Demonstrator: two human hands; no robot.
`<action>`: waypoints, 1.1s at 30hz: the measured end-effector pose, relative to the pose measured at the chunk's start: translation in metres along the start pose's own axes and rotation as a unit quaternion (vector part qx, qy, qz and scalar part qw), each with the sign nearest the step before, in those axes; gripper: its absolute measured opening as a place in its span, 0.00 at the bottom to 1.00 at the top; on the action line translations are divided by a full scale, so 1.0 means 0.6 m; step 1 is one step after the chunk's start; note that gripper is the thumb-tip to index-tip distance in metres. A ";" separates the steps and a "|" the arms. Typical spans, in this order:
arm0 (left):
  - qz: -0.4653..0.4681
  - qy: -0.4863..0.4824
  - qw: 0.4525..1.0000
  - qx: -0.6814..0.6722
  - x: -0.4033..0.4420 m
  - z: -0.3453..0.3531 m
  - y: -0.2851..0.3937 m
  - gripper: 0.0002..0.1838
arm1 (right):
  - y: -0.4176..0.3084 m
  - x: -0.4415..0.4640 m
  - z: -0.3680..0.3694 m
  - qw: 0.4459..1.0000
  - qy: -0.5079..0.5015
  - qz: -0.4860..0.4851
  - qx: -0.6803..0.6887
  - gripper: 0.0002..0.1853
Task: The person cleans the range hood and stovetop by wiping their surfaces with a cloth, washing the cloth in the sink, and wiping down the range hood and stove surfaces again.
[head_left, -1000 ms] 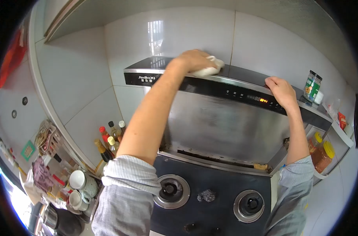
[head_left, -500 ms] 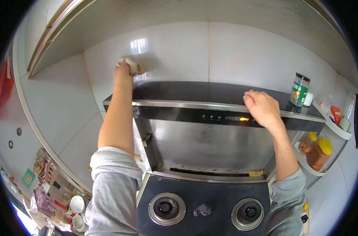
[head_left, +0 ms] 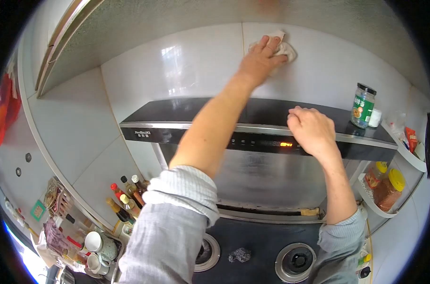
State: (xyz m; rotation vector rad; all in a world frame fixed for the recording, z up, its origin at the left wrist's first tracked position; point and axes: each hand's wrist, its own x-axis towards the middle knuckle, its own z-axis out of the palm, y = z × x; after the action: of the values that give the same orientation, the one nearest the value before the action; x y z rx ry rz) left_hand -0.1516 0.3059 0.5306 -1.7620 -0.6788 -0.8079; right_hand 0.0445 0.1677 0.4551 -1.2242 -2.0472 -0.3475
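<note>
High on the white tiled wall (head_left: 319, 61), my left hand (head_left: 261, 61) presses a crumpled off-white cloth (head_left: 286, 51) against the tiles, right of the vertical grout line. My fingers lie over the cloth and cover part of it. Below, my right hand (head_left: 314, 130) rests on the front edge of the black range hood (head_left: 177, 110), its fingers bent over the rim beside the lit orange display. The fingertips are partly hidden. A glass jar with a green label (head_left: 363, 106) stands on the hood to the right of that hand, with a small white container (head_left: 375, 118) beside it.
Underneath is a black gas stove (head_left: 257, 236) with round burners and a dark scouring pad (head_left: 239, 255). Sauce bottles (head_left: 125, 201) and mugs (head_left: 94, 241) stand at the left. A corner shelf (head_left: 378, 204) holds yellow-lidded jars. A cabinet underside (head_left: 191, 14) overhangs the wall.
My left hand has carried the cloth rightward and up along the tiles, across the grout line. My right hand keeps its place on the hood edge. The view has shifted slightly.
</note>
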 end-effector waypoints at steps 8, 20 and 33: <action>-0.232 -0.080 0.952 0.181 -0.234 -0.158 -0.246 0.40 | -0.003 -0.004 0.015 0.998 0.054 -0.028 -0.023 0.19; -0.528 -0.453 0.711 0.097 -0.290 -0.253 -0.213 0.29 | -0.001 0.001 0.021 0.999 0.048 -0.013 -0.018 0.20; -0.350 -0.346 0.868 -0.062 -0.128 -0.360 0.109 0.19 | -0.040 0.000 -0.013 0.995 -0.067 0.070 -0.018 0.23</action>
State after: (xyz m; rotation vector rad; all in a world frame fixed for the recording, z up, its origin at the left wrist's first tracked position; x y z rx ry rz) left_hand -0.1922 0.0754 0.4846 -1.9328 -1.8593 -0.6655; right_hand 0.0274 0.1512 0.4636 -1.4380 -2.0616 -0.2421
